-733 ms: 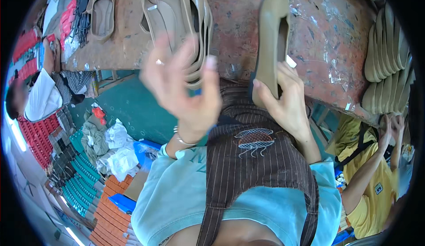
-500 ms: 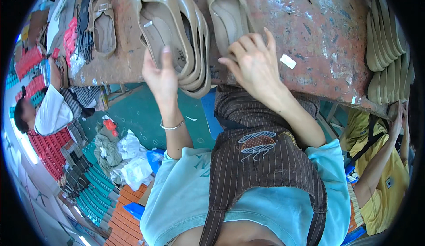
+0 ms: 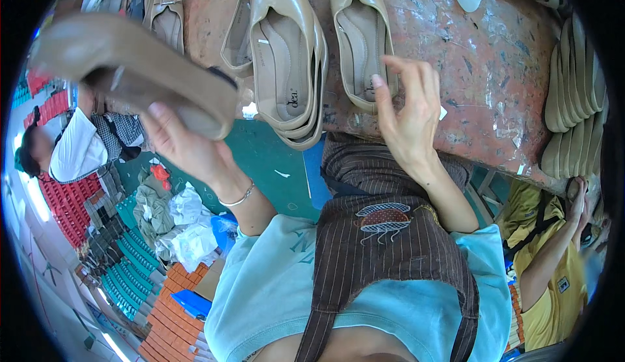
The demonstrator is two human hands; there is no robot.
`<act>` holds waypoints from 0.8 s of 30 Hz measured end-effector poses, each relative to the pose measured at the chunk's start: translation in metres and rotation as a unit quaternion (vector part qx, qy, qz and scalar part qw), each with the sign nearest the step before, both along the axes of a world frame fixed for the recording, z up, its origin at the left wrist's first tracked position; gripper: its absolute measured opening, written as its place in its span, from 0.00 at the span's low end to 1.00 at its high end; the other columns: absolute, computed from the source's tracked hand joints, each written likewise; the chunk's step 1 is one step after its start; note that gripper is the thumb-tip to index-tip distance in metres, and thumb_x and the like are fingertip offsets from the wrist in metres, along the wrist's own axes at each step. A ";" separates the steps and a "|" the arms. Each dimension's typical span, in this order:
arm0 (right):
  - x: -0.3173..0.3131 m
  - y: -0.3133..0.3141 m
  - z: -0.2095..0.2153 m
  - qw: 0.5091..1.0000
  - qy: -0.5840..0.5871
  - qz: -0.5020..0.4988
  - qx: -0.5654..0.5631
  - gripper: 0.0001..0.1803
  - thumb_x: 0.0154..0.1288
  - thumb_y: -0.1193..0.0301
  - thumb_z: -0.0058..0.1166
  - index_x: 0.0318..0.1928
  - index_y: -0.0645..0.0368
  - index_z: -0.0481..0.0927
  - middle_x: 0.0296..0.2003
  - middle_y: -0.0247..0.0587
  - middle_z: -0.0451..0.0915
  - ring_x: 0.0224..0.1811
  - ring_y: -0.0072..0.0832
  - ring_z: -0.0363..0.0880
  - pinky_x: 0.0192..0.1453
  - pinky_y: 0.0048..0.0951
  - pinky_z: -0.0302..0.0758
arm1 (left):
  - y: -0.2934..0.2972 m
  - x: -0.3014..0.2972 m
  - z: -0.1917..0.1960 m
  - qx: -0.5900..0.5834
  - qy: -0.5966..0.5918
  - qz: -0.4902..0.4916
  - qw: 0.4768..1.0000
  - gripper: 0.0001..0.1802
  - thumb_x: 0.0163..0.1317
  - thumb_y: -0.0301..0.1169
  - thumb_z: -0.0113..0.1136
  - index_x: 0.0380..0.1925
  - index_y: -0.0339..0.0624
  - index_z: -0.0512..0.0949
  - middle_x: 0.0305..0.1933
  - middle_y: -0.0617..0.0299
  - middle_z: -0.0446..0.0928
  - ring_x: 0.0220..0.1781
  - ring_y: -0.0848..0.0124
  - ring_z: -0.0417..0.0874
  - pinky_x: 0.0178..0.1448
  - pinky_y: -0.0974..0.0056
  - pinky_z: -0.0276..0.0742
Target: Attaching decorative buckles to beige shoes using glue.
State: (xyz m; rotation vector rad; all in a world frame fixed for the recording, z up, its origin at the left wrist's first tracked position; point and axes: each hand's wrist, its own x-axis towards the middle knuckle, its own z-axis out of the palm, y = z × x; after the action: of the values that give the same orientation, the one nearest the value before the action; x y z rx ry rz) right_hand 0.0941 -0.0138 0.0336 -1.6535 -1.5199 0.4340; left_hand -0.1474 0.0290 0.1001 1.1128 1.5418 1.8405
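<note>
My left hand grips a beige slip-on shoe by its heel end, lifted off the table's left side and tilted, its outline blurred. A stack of glossy beige shoes stands near the table's front edge, the lowest heels jutting over it. One single beige shoe lies just right of the stack, opening upward. Beside its heel is my right hand, thumb and forefinger apart, with the thumb over the insole. Whether it touches the shoe I cannot tell. Nothing shows between its fingers.
The worn reddish table carries a small white piece and rows of nested beige shoes at right. Another person in yellow works there. At left are buckled shoes, another person and bagged material.
My left hand has taken the top shoe off the stack and swung it up and left. My right hand has shifted right, and its fingers have spread.
</note>
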 end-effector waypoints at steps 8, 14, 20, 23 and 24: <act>0.022 -0.005 -0.015 0.950 0.198 0.019 -0.241 0.26 0.63 0.74 0.56 0.61 0.70 0.69 0.31 0.53 0.81 0.32 0.43 0.84 0.40 0.44 0.79 | 0.005 0.018 -0.042 -0.262 0.107 -0.231 0.931 0.25 0.64 0.17 0.47 0.63 0.29 0.72 0.59 0.53 0.79 0.61 0.68 0.77 0.69 0.64 0.67; 0.027 -0.053 0.001 0.976 0.075 0.039 -0.203 0.29 0.62 0.80 0.51 0.65 0.63 0.64 0.32 0.62 0.81 0.31 0.56 0.83 0.38 0.50 0.80 | -0.026 0.055 -0.029 -0.070 0.217 -0.053 0.972 0.30 0.58 0.13 0.45 0.64 0.32 0.71 0.64 0.44 0.75 0.69 0.54 0.73 0.75 0.53 0.62; 0.089 -0.033 -0.001 0.979 0.127 -0.108 -0.115 0.18 0.66 0.71 0.61 0.55 0.64 0.78 0.34 0.47 0.85 0.36 0.33 0.86 0.42 0.33 0.80 | -0.062 0.120 -0.038 -0.173 0.014 -0.417 0.892 0.31 0.65 0.18 0.56 0.69 0.33 0.66 0.71 0.48 0.67 0.72 0.58 0.70 0.73 0.55 0.68; 0.137 0.026 -0.024 0.986 0.056 -0.158 -0.005 0.24 0.64 0.70 0.64 0.59 0.64 0.76 0.50 0.51 0.82 0.53 0.36 0.82 0.56 0.37 0.77 | -0.036 0.150 -0.063 -0.281 -0.349 -0.342 0.826 0.36 0.66 0.18 0.51 0.74 0.26 0.51 0.75 0.41 0.58 0.78 0.54 0.59 0.82 0.51 0.54; 0.147 0.044 -0.034 0.986 0.054 -0.160 -0.006 0.26 0.62 0.70 0.65 0.59 0.64 0.75 0.51 0.52 0.81 0.55 0.38 0.80 0.58 0.38 0.76 | -0.024 0.156 -0.074 -0.308 -0.452 -0.279 0.790 0.36 0.66 0.19 0.51 0.73 0.24 0.50 0.75 0.40 0.57 0.78 0.53 0.59 0.83 0.51 0.53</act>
State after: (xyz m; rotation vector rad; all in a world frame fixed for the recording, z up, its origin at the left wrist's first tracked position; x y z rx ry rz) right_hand 0.2411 0.0302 -0.0008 -1.8147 -1.1485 0.3517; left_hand 0.0088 0.0049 0.0264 0.2166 0.9334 1.0324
